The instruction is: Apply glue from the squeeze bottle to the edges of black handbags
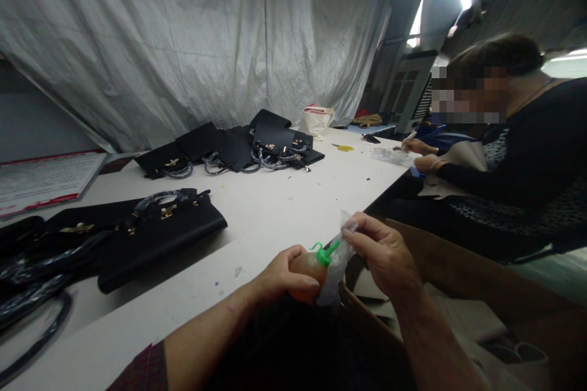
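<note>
My left hand [287, 278] is wrapped round a squeeze bottle [308, 275] with orange-brown contents and a green nozzle cap [324, 253]. The nozzle tilts up toward my right hand [383, 250], whose thumb and fingers pinch a piece of clear plastic film [347, 220]. That film is right at the nozzle tip; whether the two touch I cannot tell. More crumpled clear plastic hangs below, behind the bottle. Both hands are above my lap, by the near edge of the white table [270, 214].
Black handbags [160, 232] with wrapped handles lie at the left; several more [229, 146] are piled at the back. Yellow-handled scissors [343, 148] lie near a white bag [316, 119]. An open cardboard box [413, 238] stands at my right. A co-worker [518, 153] sits beyond it, handling small things.
</note>
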A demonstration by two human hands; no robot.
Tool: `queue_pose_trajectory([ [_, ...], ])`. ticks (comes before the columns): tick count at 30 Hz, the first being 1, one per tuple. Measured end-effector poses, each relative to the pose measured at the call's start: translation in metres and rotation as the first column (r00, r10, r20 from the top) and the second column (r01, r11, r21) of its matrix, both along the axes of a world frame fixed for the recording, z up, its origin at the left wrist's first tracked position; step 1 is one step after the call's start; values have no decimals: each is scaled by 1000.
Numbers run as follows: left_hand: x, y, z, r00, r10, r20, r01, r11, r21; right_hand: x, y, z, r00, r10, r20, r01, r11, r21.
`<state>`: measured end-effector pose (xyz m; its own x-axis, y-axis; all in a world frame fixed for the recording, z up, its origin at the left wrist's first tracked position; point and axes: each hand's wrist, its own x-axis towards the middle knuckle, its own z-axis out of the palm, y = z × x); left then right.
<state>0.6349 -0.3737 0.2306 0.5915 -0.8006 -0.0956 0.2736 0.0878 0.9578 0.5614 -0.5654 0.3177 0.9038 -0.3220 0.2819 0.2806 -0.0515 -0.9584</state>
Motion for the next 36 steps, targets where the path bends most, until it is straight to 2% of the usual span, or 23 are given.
queue_pose_trajectory([
  [6,0,0,0,1000,5,-21,-5,1000,-9,1,10,-2,970,-172,174,192,976,-101],
  [14,0,-1,-1,999,27,-24,-28,999,-18,8,5,-13,952,-226,209,261,952,-159],
  [16,-1,-2,-1,998,33,-52,-35,999,-27,9,4,-17,925,-289,245,345,910,-230],
  [19,-2,-3,1,994,43,-97,-46,999,-29,7,5,-18,848,-386,363,505,796,-334],
  [22,-2,-3,3,994,44,-101,-49,998,-39,4,8,-18,782,-408,471,600,696,-394],
  [25,-3,-3,3,991,69,-119,-75,996,-47,3,16,-21,768,-370,523,615,654,-440],
  [30,-4,-2,2,987,56,-149,-66,995,-69,0,31,-28,796,-284,535,568,657,-496],
  [36,-3,-2,0,988,46,-145,-60,994,-91,-4,33,-29,801,-248,545,553,657,-513],
])
